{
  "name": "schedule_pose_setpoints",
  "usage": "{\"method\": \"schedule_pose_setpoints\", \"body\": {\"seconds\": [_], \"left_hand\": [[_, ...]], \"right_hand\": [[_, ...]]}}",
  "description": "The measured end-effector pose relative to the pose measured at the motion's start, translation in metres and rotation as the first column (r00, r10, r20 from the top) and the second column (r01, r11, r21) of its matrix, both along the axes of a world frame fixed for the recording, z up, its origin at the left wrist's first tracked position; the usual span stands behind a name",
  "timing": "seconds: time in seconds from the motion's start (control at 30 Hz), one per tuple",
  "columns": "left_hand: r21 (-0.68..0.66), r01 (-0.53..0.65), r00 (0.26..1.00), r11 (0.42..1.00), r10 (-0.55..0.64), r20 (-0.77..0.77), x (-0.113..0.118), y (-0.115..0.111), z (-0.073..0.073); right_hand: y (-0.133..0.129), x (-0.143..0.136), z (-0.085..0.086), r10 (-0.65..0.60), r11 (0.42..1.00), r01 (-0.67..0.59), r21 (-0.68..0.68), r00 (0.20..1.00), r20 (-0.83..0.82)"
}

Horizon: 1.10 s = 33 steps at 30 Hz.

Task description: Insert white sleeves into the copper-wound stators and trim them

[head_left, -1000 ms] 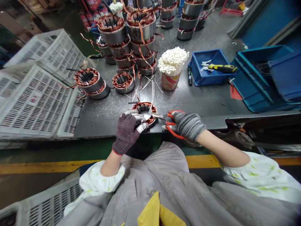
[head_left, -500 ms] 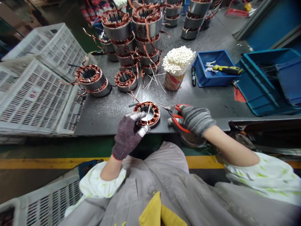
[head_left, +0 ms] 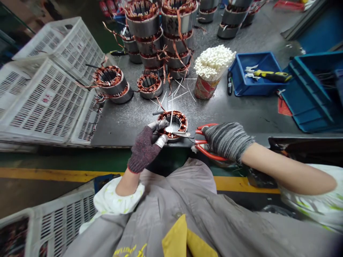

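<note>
A motor stator [head_left: 182, 123] with copper windings lies near the table's front edge. My left hand [head_left: 146, 148], in a dark maroon glove with taped fingertips, grips its left rim. A thin white tie [head_left: 172, 113] stands up across the ring's opening. My right hand [head_left: 227, 141], in a grey striped glove, is closed round red-handled scissors [head_left: 211, 154]. Their blades reach left over the stator's front rim, close to my left fingertips. Whether the blades touch the tie I cannot tell.
Behind the stator lie loose white strips [head_left: 178, 95]. A tub of white ties [head_left: 206, 87], a black marker [head_left: 229, 82] and a blue bin [head_left: 257, 89] stand farther back. Stacked stators [head_left: 147, 28] rise at the back. White crates [head_left: 45, 100] flank the left; a teal crate [head_left: 302, 103], the right.
The scissors have moved left, from beside the stator to over its front rim. My left hand stays on the stator. The whole view has shifted slightly.
</note>
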<state>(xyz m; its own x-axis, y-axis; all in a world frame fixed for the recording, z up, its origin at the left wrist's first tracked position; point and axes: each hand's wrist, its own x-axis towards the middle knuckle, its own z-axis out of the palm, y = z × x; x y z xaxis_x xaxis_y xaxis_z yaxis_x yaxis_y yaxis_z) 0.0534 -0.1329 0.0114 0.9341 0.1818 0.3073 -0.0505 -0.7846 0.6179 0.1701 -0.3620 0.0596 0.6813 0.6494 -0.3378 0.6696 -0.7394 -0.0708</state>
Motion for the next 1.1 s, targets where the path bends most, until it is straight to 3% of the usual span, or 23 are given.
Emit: {"method": "schedule_pose_setpoints", "body": {"seconds": [0.1, 0.23, 0.3, 0.37, 0.43, 0.5, 0.6, 0.67, 0.7, 0.77, 0.8, 0.83, 0.9, 0.93, 0.97, 1.03, 1.1], "left_hand": [[0.069, 0.015, 0.996, 0.998, -0.021, 0.082, -0.004, -0.001, 0.004], [0.378, 0.057, 0.968, 0.924, -0.144, 0.206, 0.002, -0.019, 0.012], [0.516, 0.084, 0.982, 0.853, -0.158, 0.102, 0.013, -0.031, 0.012], [0.589, 0.117, 0.993, 0.799, -0.1, -0.061, 0.024, -0.041, 0.008], [0.611, 0.165, 0.977, 0.774, -0.045, -0.206, 0.032, -0.045, 0.004], [0.584, 0.197, 0.957, 0.788, -0.025, -0.29, 0.035, -0.041, 0.0], [0.412, 0.191, 0.944, 0.891, -0.052, -0.325, 0.029, -0.021, -0.001], [0.1, 0.131, 0.946, 0.986, -0.094, -0.309, 0.022, 0.0, 0.001], [-0.105, 0.08, 0.951, 0.991, -0.107, -0.289, 0.019, 0.012, 0.003], [-0.441, -0.026, 0.967, 0.897, -0.089, -0.237, 0.014, 0.037, 0.012], [-0.513, -0.062, 0.976, 0.856, -0.057, -0.212, 0.014, 0.05, 0.019], [-0.512, -0.085, 0.983, 0.855, -0.013, -0.185, 0.015, 0.062, 0.029], [-0.316, -0.12, 0.991, 0.941, 0.093, -0.101, 0.023, 0.086, 0.052], [-0.143, -0.148, 0.989, 0.979, 0.143, -0.045, 0.031, 0.098, 0.065], [0.046, -0.188, 0.982, 0.981, 0.188, 0.012, 0.042, 0.11, 0.077], [0.386, -0.275, 0.961, 0.881, 0.261, 0.089, 0.069, 0.135, 0.097], [0.579, -0.325, 0.94, 0.748, 0.325, 0.107, 0.098, 0.159, 0.107]], "right_hand": [[-0.015, 0.012, -0.008, -0.091, 0.99, 0.089, -0.114, 0.996, -0.007], [-0.041, 0.05, -0.021, -0.354, 0.932, 0.359, -0.044, 0.931, 0.085], [-0.048, 0.066, -0.026, -0.416, 0.907, 0.42, -0.02, 0.903, 0.113], [-0.05, 0.072, -0.03, -0.432, 0.901, 0.435, 0.008, 0.893, 0.124], [-0.045, 0.065, -0.039, -0.434, 0.901, 0.426, 0.084, 0.884, 0.175], [-0.039, 0.051, -0.056, -0.392, 0.911, 0.333, 0.244, 0.881, 0.264], [-0.032, 0.03, -0.09, -0.262, 0.871, 0.061, 0.488, 0.898, 0.355], [-0.03, 0.024, -0.11, -0.213, 0.842, -0.033, 0.538, 0.897, 0.387], [-0.03, 0.023, -0.118, -0.219, 0.828, -0.049, 0.559, 0.888, 0.404], [-0.03, 0.025, -0.128, -0.234, 0.809, -0.066, 0.584, 0.875, 0.423], [-0.031, 0.026, -0.131, -0.236, 0.802, -0.073, 0.593, 0.873, 0.426], [-0.032, 0.028, -0.132, -0.228, 0.8, -0.082, 0.595, 0.874, 0.428], [-0.033, 0.029, -0.134, -0.199, 0.805, -0.108, 0.583, 0.877, 0.437], [-0.033, 0.03, -0.135, -0.189, 0.808, -0.119, 0.577, 0.875, 0.445], [-0.033, 0.03, -0.137, -0.182, 0.809, -0.13, 0.574, 0.872, 0.454], [-0.034, 0.031, -0.139, -0.17, 0.81, -0.149, 0.567, 0.866, 0.47], [-0.034, 0.031, -0.142, -0.164, 0.806, -0.162, 0.57, 0.864, 0.476]]}}
